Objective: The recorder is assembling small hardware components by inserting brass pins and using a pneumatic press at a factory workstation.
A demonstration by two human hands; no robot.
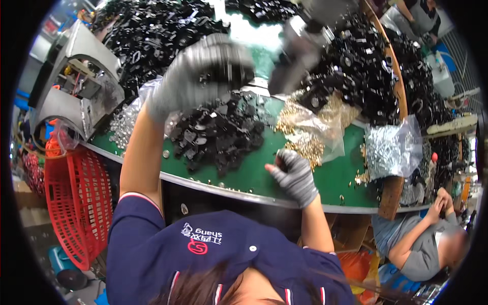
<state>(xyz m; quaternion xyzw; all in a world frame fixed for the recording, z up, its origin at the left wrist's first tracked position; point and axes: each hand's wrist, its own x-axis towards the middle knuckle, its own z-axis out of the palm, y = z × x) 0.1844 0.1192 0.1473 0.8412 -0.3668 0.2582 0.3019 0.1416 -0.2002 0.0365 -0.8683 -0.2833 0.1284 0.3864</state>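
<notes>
My left hand [203, 73], in a grey glove, is raised over the far part of the green worktop [244, 178]. Motion blurs its fingers, and a dark patch by them cannot be told apart as glove or held piece. Below it lies a heap of small flat black parts [218, 134]. My right hand [296, 178], in a grey glove with bare fingertips, is near the front edge with its fingers curled. Anything inside it is hidden. Just beyond it, small brass-coloured parts [304, 147] spill from a clear plastic bag [330, 127].
A blurred dark machine head [295, 58] hangs beyond my hands. Black parts [152, 35] pile along the back. A wooden divider [399, 76] and a bag of silvery parts [391, 150] are at right. Left stand a metal housing [76, 51] and red basket [79, 203]. Another person [427, 244] sits at right.
</notes>
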